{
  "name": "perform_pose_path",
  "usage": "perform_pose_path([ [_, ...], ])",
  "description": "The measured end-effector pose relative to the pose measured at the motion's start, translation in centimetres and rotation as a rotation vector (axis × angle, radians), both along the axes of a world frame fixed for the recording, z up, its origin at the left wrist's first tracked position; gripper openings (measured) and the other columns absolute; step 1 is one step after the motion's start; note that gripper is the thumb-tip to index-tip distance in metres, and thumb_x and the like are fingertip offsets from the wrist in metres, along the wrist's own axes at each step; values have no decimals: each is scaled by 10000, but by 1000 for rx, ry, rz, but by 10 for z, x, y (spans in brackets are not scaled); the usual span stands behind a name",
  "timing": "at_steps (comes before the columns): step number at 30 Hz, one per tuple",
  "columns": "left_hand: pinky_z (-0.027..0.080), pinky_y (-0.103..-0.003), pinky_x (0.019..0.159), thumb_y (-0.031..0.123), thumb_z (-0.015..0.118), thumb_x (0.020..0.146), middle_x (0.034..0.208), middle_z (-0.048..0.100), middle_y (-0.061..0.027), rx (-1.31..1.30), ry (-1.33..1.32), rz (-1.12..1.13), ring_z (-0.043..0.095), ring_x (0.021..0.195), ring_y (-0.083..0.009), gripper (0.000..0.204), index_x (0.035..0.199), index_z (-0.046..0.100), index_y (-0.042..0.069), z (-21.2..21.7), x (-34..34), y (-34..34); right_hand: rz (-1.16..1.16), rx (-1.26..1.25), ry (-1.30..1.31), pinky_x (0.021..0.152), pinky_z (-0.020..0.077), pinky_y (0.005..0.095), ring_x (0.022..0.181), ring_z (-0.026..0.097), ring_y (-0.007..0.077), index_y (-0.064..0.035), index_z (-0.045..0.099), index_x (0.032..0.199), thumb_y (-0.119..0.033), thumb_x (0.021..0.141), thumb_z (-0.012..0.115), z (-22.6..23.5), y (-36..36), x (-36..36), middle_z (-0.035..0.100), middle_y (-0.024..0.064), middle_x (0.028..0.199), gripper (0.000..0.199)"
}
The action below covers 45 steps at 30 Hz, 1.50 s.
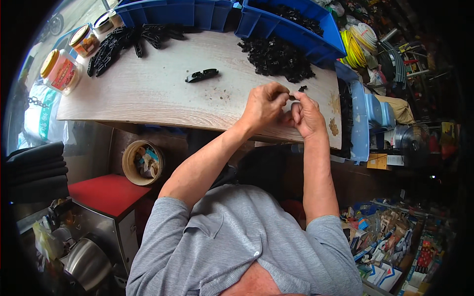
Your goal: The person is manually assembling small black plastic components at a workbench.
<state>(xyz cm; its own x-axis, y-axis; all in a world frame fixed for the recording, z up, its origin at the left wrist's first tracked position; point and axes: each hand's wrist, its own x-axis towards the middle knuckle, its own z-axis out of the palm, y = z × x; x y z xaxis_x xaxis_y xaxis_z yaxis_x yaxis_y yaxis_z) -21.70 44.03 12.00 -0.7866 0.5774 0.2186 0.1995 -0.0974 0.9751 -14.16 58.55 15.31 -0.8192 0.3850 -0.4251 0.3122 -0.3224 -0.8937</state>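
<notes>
My left hand point(264, 105) and my right hand point(306, 114) meet above the front right part of a pale wooden table point(148, 93). Both pinch a small black part point(293, 96) between their fingertips; most of it is hidden by the fingers. Just beyond the hands lies a heap of small black parts point(276, 56), with one stray piece point(302, 88) close to my right fingers. An assembled black piece point(201, 75) lies alone near the table's middle. A row of longer black parts point(111, 47) lies at the far left.
Two blue bins point(291, 24) stand along the far edge, the right one holding black parts. Plastic jars point(61, 71) with yellow lids sit at the left end. A round tub point(143, 163) and a red-topped metal cabinet point(106, 195) are below the table. Coiled hoses point(358, 42) clutter the right.
</notes>
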Motion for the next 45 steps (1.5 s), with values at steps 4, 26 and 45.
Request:
perform_pose_path([
  [4,589,-293,684,96,623,951,923,693,-110,278,-529,-55,683,800,-157,134,991,639,-31,1,-4,-10,6,40,136,454,546,390,415,535,207,-31,610,1032,-311,902,661,4,-16,2,474,34,491,312],
  [26,529,-405,650,342,704,880,793,688,-111,-679,566,670,661,708,-302,318,1035,661,68,2,-48,-125,53,70,293,454,578,377,495,625,180,-88,609,974,-224,910,706,-8,-30,5,514,30,496,179],
  [45,502,-314,654,83,695,856,902,678,-122,-222,205,339,651,804,-201,215,1056,631,37,5,-12,-113,19,-75,420,612,617,492,574,654,244,-121,641,1022,-197,922,671,-18,-51,-6,546,56,543,129],
])
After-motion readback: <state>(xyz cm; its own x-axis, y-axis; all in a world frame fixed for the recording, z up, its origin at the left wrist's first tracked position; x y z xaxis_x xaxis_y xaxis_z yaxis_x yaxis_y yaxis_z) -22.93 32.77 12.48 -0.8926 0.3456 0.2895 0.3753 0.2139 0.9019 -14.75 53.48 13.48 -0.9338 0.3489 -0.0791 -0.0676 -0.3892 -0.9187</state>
